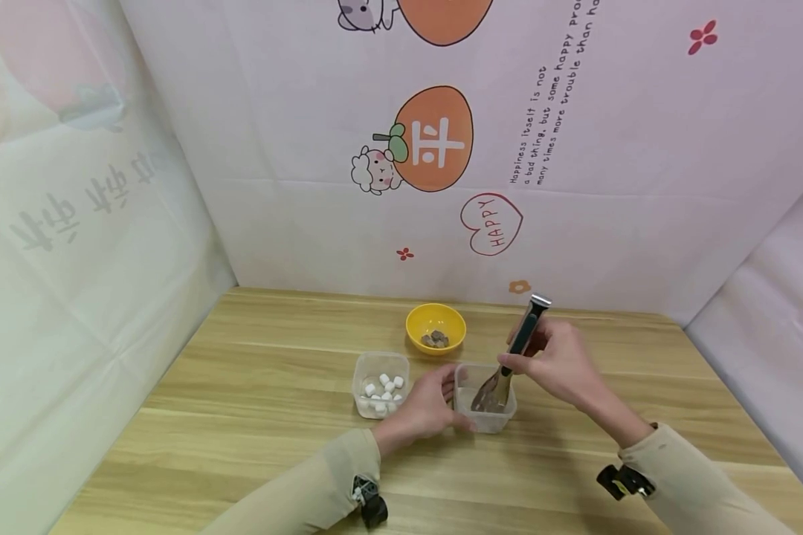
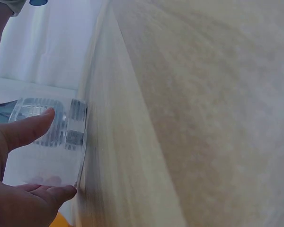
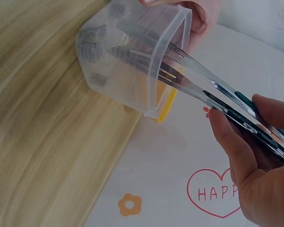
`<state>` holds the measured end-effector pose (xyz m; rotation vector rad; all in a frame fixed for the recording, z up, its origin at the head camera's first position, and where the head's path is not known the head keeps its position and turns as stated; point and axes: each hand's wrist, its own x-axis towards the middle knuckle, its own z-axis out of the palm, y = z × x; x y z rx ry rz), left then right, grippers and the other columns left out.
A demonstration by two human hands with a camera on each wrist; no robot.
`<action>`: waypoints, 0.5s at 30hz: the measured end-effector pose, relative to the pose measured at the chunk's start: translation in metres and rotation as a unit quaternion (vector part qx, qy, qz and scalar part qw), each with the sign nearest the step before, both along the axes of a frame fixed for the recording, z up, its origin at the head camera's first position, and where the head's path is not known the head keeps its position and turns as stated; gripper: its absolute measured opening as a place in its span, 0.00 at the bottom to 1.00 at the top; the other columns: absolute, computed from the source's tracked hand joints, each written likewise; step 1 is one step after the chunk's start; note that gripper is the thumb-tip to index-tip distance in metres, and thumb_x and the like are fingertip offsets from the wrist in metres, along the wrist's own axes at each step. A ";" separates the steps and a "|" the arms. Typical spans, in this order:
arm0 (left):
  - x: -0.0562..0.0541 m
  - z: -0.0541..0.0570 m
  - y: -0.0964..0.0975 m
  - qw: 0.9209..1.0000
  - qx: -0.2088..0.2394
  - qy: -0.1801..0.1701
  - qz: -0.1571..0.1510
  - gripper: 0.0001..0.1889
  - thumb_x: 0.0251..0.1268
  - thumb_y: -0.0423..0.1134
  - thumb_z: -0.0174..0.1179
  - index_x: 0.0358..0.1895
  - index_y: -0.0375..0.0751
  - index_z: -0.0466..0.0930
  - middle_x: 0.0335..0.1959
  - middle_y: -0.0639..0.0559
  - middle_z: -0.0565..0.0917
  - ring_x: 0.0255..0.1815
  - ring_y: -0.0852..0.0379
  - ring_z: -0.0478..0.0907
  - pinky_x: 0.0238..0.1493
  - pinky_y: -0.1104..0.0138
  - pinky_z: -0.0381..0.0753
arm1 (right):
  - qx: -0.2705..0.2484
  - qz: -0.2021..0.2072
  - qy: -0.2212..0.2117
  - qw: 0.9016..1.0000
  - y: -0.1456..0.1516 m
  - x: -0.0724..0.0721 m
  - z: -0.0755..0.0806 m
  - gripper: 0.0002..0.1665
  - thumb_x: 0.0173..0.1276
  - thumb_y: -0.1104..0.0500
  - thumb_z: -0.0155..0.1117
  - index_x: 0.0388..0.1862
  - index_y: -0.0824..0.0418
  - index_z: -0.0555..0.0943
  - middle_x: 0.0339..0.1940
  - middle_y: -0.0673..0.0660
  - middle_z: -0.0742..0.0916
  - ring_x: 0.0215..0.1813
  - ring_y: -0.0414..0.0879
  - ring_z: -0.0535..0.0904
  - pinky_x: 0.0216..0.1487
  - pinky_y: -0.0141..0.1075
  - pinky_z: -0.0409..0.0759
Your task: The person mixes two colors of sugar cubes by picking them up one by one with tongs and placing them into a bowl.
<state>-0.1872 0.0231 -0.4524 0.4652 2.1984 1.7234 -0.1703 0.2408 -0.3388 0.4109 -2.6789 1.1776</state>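
Resting on the table (image 1: pixel 261 386), the clear tub (image 1: pixel 491 423) was held by the left hand (image 1: pixel 424 405) between thumb and fingers, fingertips partly hidden. White cubes (image 1: pixel 389 386) were seen in another tub (image 1: pixel 381 360). Tongs (image 1: pixel 526 331) were pinched by the right hand (image 1: pixel 562 364), tips hazy inside the clear tub. Behind, brown lumps (image 1: pixel 436 339) were seen in the yellow bowl (image 1: pixel 451 321).

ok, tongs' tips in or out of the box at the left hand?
In: the right wrist view shows the tongs extending past the rim of the clear box, their tips visible through its wall.
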 end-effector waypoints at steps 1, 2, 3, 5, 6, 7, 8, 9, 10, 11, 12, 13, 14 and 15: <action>0.000 0.000 0.000 1.000 0.000 -0.001 -0.001 0.51 0.42 0.22 0.82 0.76 0.36 0.69 0.73 0.43 0.76 0.74 0.46 0.73 0.74 0.59 0.73 | -0.001 0.004 -0.003 1.000 0.000 -0.001 -0.001 0.13 0.60 0.64 0.81 0.37 0.62 0.83 0.27 0.52 0.86 0.28 0.48 0.82 0.23 0.34 0.77; 0.000 -0.001 0.000 1.000 0.000 -0.002 -0.001 0.51 0.43 0.22 0.82 0.76 0.36 0.69 0.73 0.43 0.76 0.74 0.46 0.72 0.75 0.59 0.73 | -0.001 0.008 -0.006 1.000 -0.001 -0.001 -0.001 0.13 0.60 0.64 0.81 0.38 0.62 0.83 0.27 0.52 0.86 0.28 0.47 0.82 0.23 0.34 0.77; 0.000 -0.001 0.000 1.000 -0.001 -0.003 -0.002 0.51 0.43 0.22 0.82 0.76 0.37 0.69 0.73 0.43 0.75 0.74 0.47 0.72 0.75 0.59 0.73 | 0.001 0.011 -0.007 1.000 -0.001 -0.001 -0.001 0.13 0.60 0.64 0.81 0.38 0.62 0.83 0.27 0.51 0.86 0.28 0.47 0.81 0.23 0.34 0.77; 0.000 -0.001 -0.001 1.000 -0.001 -0.004 -0.004 0.50 0.43 0.22 0.82 0.76 0.38 0.69 0.74 0.44 0.75 0.74 0.47 0.72 0.75 0.59 0.72 | 0.004 0.016 -0.007 1.000 -0.003 -0.002 0.000 0.14 0.59 0.63 0.82 0.38 0.62 0.83 0.27 0.51 0.86 0.28 0.46 0.81 0.23 0.33 0.76; 0.000 0.000 -0.001 1.000 -0.002 -0.004 -0.004 0.50 0.43 0.22 0.82 0.76 0.38 0.69 0.73 0.44 0.75 0.74 0.47 0.72 0.75 0.59 0.72 | 0.008 0.018 -0.007 1.000 -0.004 -0.002 0.000 0.14 0.59 0.62 0.82 0.38 0.62 0.83 0.27 0.51 0.86 0.28 0.46 0.81 0.23 0.33 0.76; 0.000 0.000 -0.002 1.000 -0.002 -0.004 -0.004 0.50 0.44 0.22 0.82 0.76 0.39 0.69 0.73 0.45 0.76 0.74 0.47 0.72 0.75 0.59 0.73 | 0.013 0.019 -0.007 1.000 -0.005 -0.002 0.001 0.14 0.59 0.62 0.82 0.38 0.61 0.83 0.27 0.50 0.86 0.28 0.46 0.81 0.23 0.33 0.76; 0.000 0.001 -0.002 1.000 -0.002 -0.004 -0.004 0.50 0.44 0.22 0.82 0.76 0.39 0.69 0.73 0.45 0.75 0.74 0.47 0.72 0.75 0.59 0.73 | 0.018 0.021 -0.006 1.000 -0.006 -0.002 0.002 0.15 0.59 0.61 0.83 0.38 0.61 0.83 0.27 0.50 0.86 0.28 0.46 0.81 0.24 0.34 0.76; 0.000 0.001 -0.002 1.000 -0.002 -0.004 -0.005 0.50 0.44 0.22 0.82 0.76 0.39 0.69 0.74 0.45 0.75 0.74 0.47 0.72 0.75 0.59 0.73 | 0.023 0.023 -0.006 0.999 -0.007 -0.002 0.003 0.15 0.59 0.60 0.83 0.38 0.60 0.84 0.27 0.49 0.86 0.29 0.46 0.81 0.25 0.34 0.77; 0.000 0.002 -0.002 1.000 -0.002 -0.004 -0.005 0.50 0.44 0.22 0.82 0.76 0.39 0.69 0.74 0.44 0.75 0.74 0.47 0.72 0.75 0.58 0.73 | 0.029 0.024 -0.008 0.999 -0.009 -0.002 0.003 0.15 0.59 0.60 0.83 0.38 0.60 0.84 0.27 0.49 0.86 0.29 0.46 0.81 0.26 0.34 0.77; 0.000 0.002 -0.002 1.000 -0.002 -0.004 -0.004 0.50 0.44 0.22 0.82 0.76 0.38 0.69 0.74 0.44 0.75 0.74 0.47 0.72 0.75 0.58 0.73 | 0.034 0.027 -0.008 0.999 -0.010 -0.002 0.004 0.15 0.59 0.60 0.84 0.38 0.60 0.84 0.27 0.49 0.86 0.29 0.46 0.81 0.26 0.34 0.77; 0.001 0.003 -0.002 1.000 -0.003 -0.005 -0.003 0.50 0.44 0.22 0.82 0.76 0.38 0.69 0.74 0.44 0.75 0.74 0.47 0.72 0.75 0.58 0.73 | 0.039 0.030 -0.009 0.999 -0.011 -0.003 0.004 0.15 0.59 0.60 0.84 0.38 0.60 0.84 0.27 0.49 0.86 0.29 0.46 0.81 0.27 0.35 0.78; 0.001 0.003 -0.002 1.000 -0.002 -0.006 -0.002 0.50 0.44 0.22 0.82 0.76 0.37 0.69 0.74 0.43 0.75 0.74 0.46 0.72 0.75 0.58 0.73 | 0.043 0.033 -0.009 0.998 -0.012 -0.003 0.005 0.15 0.58 0.60 0.84 0.38 0.60 0.84 0.27 0.48 0.86 0.30 0.46 0.82 0.27 0.35 0.78; 0.001 0.003 -0.001 1.000 -0.002 -0.007 -0.001 0.50 0.44 0.21 0.82 0.76 0.37 0.69 0.74 0.43 0.74 0.74 0.46 0.72 0.75 0.58 0.73 | 0.045 0.037 -0.009 0.998 -0.013 -0.003 0.005 0.15 0.58 0.60 0.84 0.38 0.60 0.84 0.27 0.48 0.86 0.30 0.46 0.82 0.27 0.35 0.78; 0.001 0.003 -0.001 1.000 -0.002 -0.008 0.000 0.50 0.44 0.21 0.82 0.76 0.37 0.69 0.74 0.43 0.74 0.74 0.46 0.72 0.75 0.58 0.73 | 0.046 0.042 -0.010 0.998 -0.014 -0.004 0.005 0.15 0.58 0.61 0.84 0.37 0.60 0.84 0.27 0.48 0.86 0.29 0.46 0.81 0.27 0.35 0.78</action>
